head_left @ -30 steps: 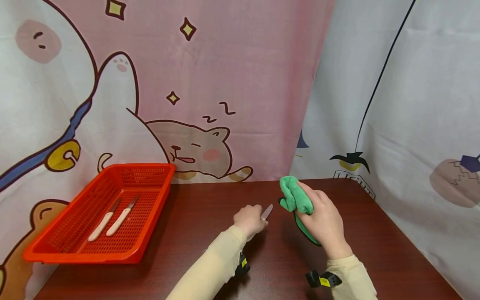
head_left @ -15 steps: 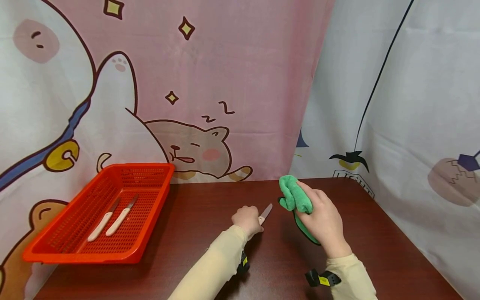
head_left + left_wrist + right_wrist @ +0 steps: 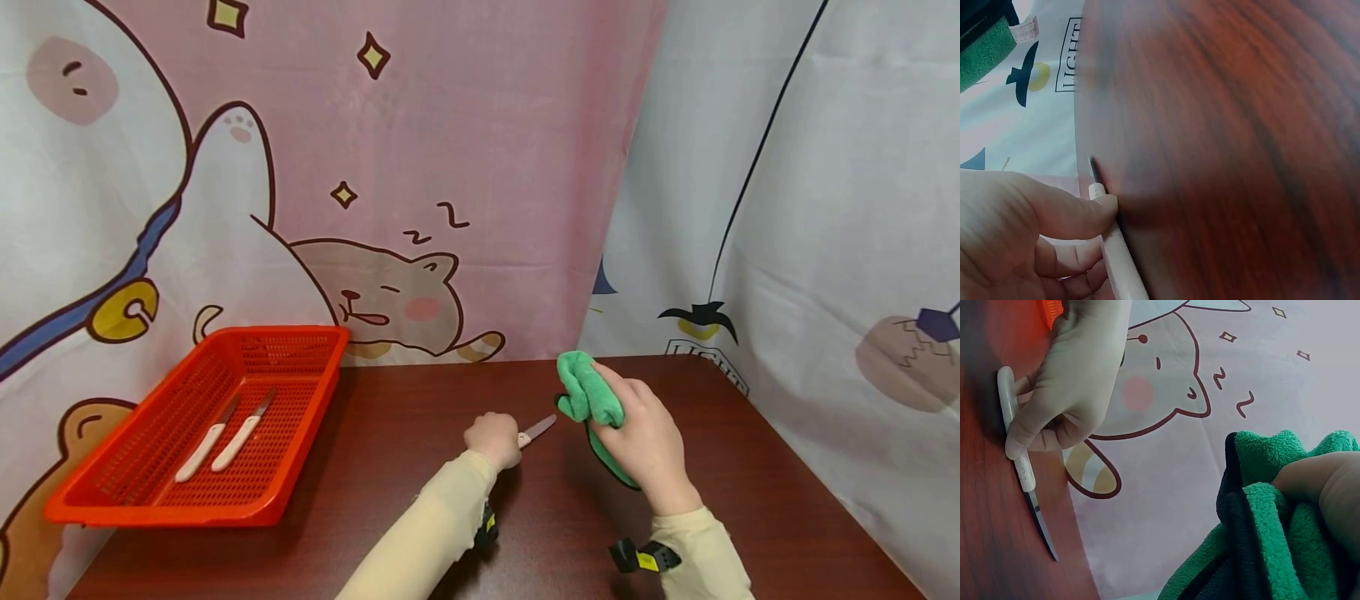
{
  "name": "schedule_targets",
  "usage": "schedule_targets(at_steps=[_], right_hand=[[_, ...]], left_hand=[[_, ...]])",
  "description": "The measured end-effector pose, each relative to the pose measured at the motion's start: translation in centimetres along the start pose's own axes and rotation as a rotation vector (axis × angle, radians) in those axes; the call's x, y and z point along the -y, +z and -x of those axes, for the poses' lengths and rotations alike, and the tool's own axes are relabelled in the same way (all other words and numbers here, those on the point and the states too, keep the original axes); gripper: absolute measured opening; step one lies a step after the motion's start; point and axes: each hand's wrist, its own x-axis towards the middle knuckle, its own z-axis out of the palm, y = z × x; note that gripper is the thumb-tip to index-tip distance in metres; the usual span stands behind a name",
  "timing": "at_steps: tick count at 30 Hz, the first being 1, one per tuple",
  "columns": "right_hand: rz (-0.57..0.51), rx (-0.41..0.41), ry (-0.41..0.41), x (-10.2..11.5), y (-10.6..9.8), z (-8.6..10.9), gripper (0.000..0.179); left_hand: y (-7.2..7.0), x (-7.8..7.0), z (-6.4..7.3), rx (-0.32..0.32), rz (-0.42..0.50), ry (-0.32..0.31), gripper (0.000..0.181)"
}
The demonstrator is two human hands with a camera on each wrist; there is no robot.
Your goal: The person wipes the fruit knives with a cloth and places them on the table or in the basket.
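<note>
Pinching the slim white handle of a small metal-bladed knife [image 3: 1027,475], the left hand [image 3: 492,440] held it between thumb and fingers, with the blade projecting beyond them towards the right side. The fingers of the right hand [image 3: 643,443] were curled round a bunched green terry cloth with dark edging [image 3: 591,393], its folds near the blade's tip but apart from it. Both hands were over a reddish-brown wood-grained worktop [image 3: 420,400]; whether the knife touched it could not be told. Behind hung a pink and white fabric backdrop printed with cartoon animals [image 3: 487,125], with a paler stretch to the right. On the left stood an orange-red perforated plastic basket [image 3: 180,518], with two white-handled knives [image 3: 238,443] lying side by side inside, blades towards the far end. In the head view, the left hand covered most of the held knife's handle.
</note>
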Motion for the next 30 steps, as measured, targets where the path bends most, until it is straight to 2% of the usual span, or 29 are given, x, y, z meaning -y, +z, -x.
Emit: schedule_targets(at_steps=[9,15,18,21,25,30], right_hand=[[-0.008,0.002,0.002,0.2,-0.1,0.0,0.071],[-0.011,-0.001,-0.003,0.1,0.0,0.0,0.069],[-0.011,-0.003,-0.007,0.1,0.0,0.0,0.069],[-0.006,-0.003,-0.008,0.0,0.0,0.0,0.069],[-0.008,0.0,0.004,0.1,-0.1,0.1,0.069],[-0.01,-0.007,0.006,0.1,-0.2,0.1,0.07]], left_hand=[[0.6,-0.2,0.2,-0.081,-0.158,0.116,0.024],[0.8,-0.5,0.3,-0.106,-0.196,0.126,0.028],[0.6,-0.3,0.2,-0.108,-0.153,0.132,0.032],[0.3,0.2,0.1,-0.082,-0.087,0.155,0.037],[0.2,0.9,-0.2,-0.002,0.019,0.194,0.026],[-0.2,1.9,-0.2,0.011,0.153,0.225,0.015]])
